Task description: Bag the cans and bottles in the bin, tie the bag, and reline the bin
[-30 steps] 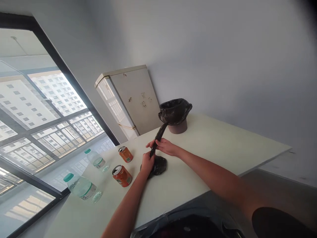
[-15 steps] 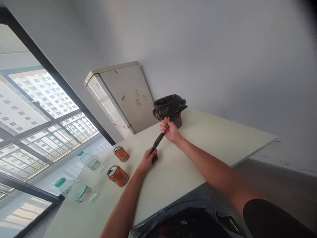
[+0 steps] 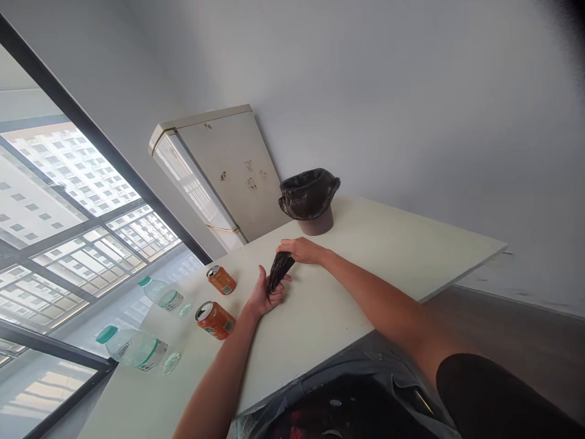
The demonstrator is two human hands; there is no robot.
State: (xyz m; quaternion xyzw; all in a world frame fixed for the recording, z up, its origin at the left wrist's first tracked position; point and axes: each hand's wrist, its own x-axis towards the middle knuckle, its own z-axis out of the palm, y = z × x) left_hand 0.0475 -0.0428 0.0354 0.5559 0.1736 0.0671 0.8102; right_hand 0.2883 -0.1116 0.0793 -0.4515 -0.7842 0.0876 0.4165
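Observation:
A bunched black plastic bag (image 3: 281, 268) runs between my two hands above the white table (image 3: 315, 323). Its lower end lies in my left hand (image 3: 267, 295), whose fingers curl round it while the thumb points up. My right hand (image 3: 299, 250) grips the upper end from above, with the fingertips bent over the plastic. Behind my right hand stands a brown trash bin (image 3: 317, 224), lined with another black bag (image 3: 311, 198) folded over its rim. Left of my left hand are two orange drink cans (image 3: 214, 320), both upright with opened tops.
Two clear bottles with green caps (image 3: 139, 350) stand along the table's left side, beside a large window (image 3: 114, 201). Past the far edge is an off-white fridge (image 3: 228, 171). At the near edge, black plastic (image 3: 347, 396) covers something below.
My right hand has come away from the bin toward my left hand. The bag, a taut twisted strand before, is now a shorter, thicker bundle. My left thumb has lifted.

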